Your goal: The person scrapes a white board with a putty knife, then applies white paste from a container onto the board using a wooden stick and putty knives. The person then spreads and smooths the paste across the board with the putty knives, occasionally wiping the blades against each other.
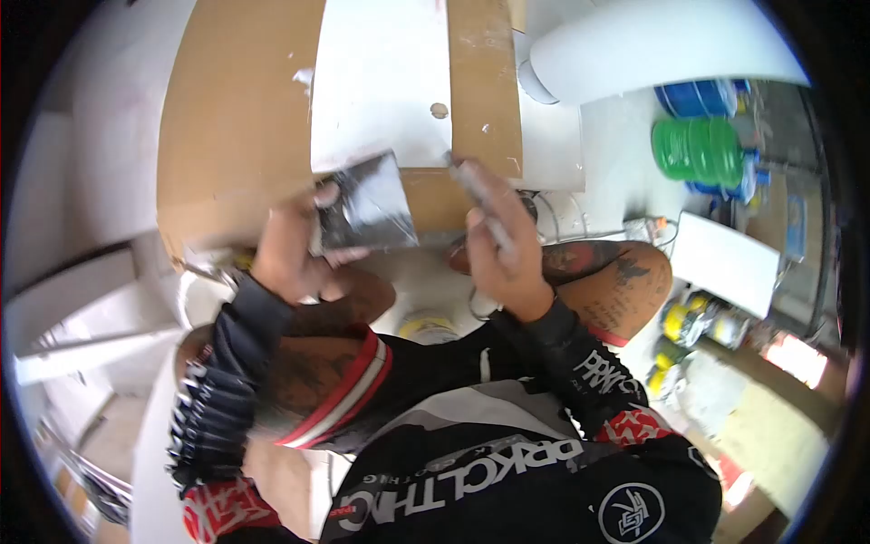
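My left hand grips a dark square plate by its left side, with the thumb on top; whitish smears or glare show on its face. My right hand is wrapped round a thin greyish tool, blurred by motion, whose tip points up and left. Just beyond both hands lies a white panel on brown cardboard. A small round tan spot shows near the panel's right edge.
A large white cylinder lies at the upper right. Farther right are a green water bottle, a blue one, a white board and several cans with yellow labels. A round container stands between the knees.
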Tool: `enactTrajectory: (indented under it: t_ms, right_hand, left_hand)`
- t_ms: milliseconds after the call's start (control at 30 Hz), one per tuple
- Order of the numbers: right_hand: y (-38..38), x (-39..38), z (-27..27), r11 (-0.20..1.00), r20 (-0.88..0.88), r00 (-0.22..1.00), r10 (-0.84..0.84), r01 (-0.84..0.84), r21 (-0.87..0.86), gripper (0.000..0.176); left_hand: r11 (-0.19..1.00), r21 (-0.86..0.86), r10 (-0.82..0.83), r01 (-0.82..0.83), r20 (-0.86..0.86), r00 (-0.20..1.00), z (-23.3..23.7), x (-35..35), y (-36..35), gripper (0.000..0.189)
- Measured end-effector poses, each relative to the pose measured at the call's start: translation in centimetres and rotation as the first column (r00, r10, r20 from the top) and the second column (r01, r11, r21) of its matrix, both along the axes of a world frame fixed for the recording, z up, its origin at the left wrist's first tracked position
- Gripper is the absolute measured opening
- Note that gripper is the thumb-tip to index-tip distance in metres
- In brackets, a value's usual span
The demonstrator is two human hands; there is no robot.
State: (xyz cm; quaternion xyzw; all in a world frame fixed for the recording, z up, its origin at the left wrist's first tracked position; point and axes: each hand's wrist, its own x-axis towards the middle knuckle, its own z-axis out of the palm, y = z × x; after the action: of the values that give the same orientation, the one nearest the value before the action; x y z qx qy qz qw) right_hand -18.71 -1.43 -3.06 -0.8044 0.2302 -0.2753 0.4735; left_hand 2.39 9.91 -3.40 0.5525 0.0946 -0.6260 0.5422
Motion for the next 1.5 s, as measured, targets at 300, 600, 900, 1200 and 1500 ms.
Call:
enactTrajectory:
  t_ms: [300, 600, 900, 1200, 1500]
  right_hand:
    - [-2.6, -1.7, -8.3, 0.958, -0.218, 0.942, -0.254, 0.277, 0.080, 0.037]
    - [-13.6, -0.9, -14.4, 0.661, -0.410, 0.892, -0.191, 0.426, 0.618, 0.028]
    - [-4.5, -1.2, -1.0, 0.914, -0.149, 0.979, -0.138, 0.184, 0.362, 0.034]
    - [-1.2, 0.0, -8.1, 0.933, -0.358, 0.901, 0.246, -0.321, -0.166, 0.062]
    - [-12.5, 6.8, -15.0, 0.903, -0.557, 0.823, -0.111, -0.151, -0.402, 0.054]
  left_hand:
    - [0.865, -0.486, 0.138, -0.128, -0.015, 0.990, 2.8, 1.8, -1.8, 0.038]
    - [0.828, -0.538, 0.212, -0.159, 0.036, 0.977, 2.3, 4.5, -2.5, 0.030]
    - [0.871, -0.492, 0.021, 0.007, 0.053, 0.998, -0.8, 0.6, -1.2, 0.037]
    - [0.839, -0.519, 0.167, -0.163, -0.040, 0.985, 2.3, 4.5, 0.2, 0.041]
    - [0.799, -0.518, 0.394, -0.306, 0.065, 0.917, 1.8, 7.8, 2.4, 0.022]
